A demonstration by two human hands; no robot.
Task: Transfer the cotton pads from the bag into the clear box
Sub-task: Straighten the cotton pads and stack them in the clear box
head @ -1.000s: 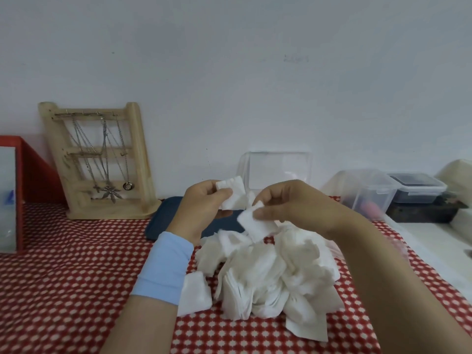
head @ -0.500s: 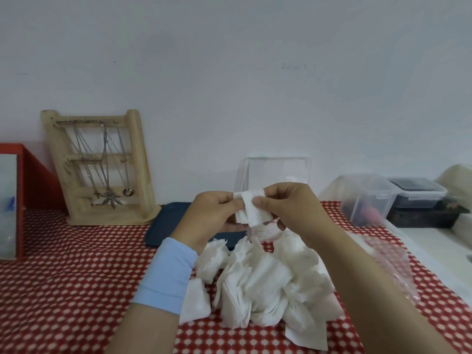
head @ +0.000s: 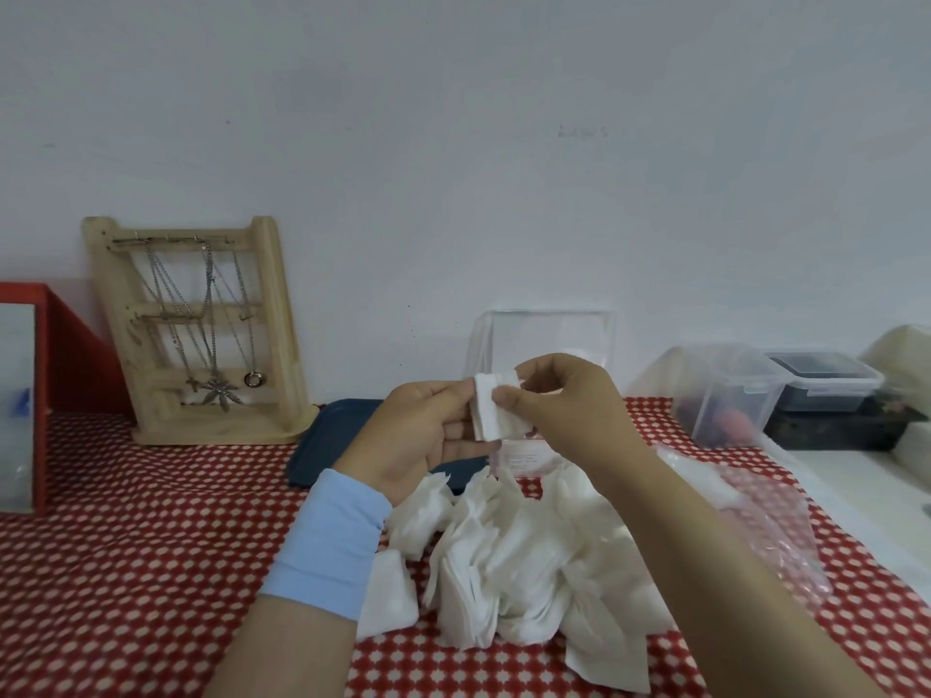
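Both hands are raised above the table (head: 126, 546), meeting over a small stack of cotton pads (head: 487, 415). The left hand (head: 428, 435), with a light blue wristband (head: 327, 541) below it, pinches the stack's left edge between thumb and fingers. The right hand (head: 559, 400) pinches the other side between thumb and forefinger. The stack stands on edge with its broad white face turned back toward the person and its left edge running roughly up and down. The right fingers cover so much of it that I cannot tell its long axis.

Below the hands a loose heap of cotton pads (head: 509, 556) lies on the red-and-white cloth, the pads tumbled every which way. The bag (head: 766, 526), thin crinkled plastic with a pink tint, lies just to the right of the heap and touches it. The clear box (head: 549, 340) stands behind the hands, close to the wall.

Further left, a wooden jewellery stand (head: 201, 335) hung with chains leans at the wall, with a dark blue tray (head: 327, 440) beside it. Lidded plastic containers (head: 725, 395) sit at the far right.
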